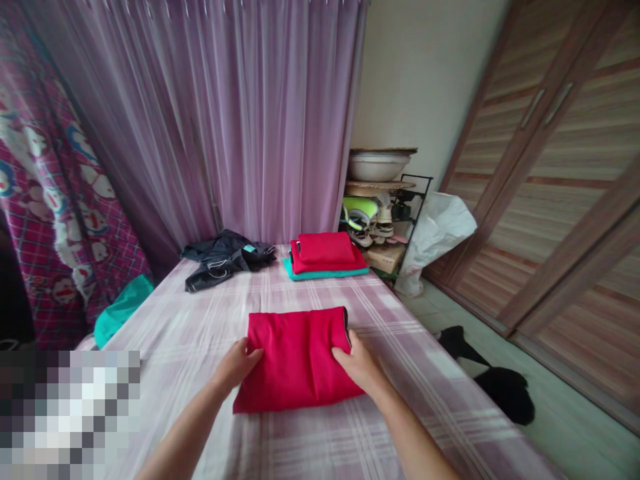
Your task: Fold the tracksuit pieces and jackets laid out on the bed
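Observation:
A folded red cloth (300,367), with a dark edge showing at its upper right, lies on the checked bedsheet (200,427). My left hand (239,363) grips its left side, thumb on top and the other fingers mostly hidden behind or under it. On the right side, my right hand (359,360) pinches the cloth the same way, thumb over the fabric. Farther off sits a stack of folded red cloth (327,248) on a folded turquoise cloth (330,274). Left of that stack lies a crumpled dark garment (227,257) with white cords.
A turquoise cloth (125,310) hangs at the bed's left edge beside a patterned curtain (65,200). Right of the bed stand a shoe rack (413,220), a white sack (435,230) and a wooden wardrobe (540,173). Black items (500,390) lie on the floor.

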The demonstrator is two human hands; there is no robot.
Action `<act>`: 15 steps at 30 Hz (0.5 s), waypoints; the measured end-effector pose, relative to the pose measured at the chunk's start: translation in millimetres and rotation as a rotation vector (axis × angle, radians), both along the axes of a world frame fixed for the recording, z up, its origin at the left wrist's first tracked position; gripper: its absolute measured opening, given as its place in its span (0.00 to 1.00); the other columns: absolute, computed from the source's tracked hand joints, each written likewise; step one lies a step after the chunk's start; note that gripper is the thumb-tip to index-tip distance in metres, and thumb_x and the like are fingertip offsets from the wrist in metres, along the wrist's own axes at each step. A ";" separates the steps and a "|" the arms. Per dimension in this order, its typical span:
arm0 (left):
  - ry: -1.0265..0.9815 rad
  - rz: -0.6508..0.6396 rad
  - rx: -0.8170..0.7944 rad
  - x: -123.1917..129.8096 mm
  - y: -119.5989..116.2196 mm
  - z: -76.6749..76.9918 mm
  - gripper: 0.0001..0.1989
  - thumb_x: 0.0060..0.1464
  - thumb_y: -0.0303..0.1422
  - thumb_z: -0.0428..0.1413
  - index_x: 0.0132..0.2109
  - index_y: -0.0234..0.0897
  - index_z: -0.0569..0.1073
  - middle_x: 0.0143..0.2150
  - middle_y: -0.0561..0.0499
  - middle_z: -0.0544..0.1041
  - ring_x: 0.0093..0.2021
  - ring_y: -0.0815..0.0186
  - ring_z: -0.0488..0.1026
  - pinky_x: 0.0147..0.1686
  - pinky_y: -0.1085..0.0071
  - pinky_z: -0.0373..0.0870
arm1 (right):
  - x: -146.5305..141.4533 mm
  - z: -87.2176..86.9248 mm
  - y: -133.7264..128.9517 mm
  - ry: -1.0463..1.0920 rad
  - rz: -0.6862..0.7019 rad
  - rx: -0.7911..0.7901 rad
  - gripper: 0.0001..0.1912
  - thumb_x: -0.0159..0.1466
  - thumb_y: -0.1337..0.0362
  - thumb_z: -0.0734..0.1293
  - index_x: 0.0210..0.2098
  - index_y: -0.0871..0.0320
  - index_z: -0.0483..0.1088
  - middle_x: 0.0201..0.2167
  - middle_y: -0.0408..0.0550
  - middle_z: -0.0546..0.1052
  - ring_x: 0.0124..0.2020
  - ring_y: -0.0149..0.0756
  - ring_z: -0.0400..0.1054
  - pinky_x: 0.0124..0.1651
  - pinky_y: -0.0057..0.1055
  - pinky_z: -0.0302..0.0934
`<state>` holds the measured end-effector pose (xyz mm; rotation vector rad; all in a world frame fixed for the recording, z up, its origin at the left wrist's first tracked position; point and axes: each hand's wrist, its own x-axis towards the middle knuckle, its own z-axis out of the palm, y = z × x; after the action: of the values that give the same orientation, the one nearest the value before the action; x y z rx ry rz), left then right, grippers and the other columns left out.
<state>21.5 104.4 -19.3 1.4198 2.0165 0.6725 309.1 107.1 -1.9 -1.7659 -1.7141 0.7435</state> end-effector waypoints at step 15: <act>-0.592 0.016 0.593 36.4 138.6 134.2 0.20 0.57 0.41 0.57 0.53 0.38 0.67 0.44 0.47 0.79 0.40 0.62 0.79 0.40 0.66 0.77 | 16.5 165.3 136.3 -0.363 -0.073 0.511 0.20 0.64 0.58 0.64 0.52 0.61 0.70 0.42 0.55 0.80 0.44 0.44 0.73 0.44 0.32 0.61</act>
<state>58.0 243.0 114.9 1.2856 1.4120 1.5801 325.6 243.3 163.3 -1.6448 -1.8436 -0.0648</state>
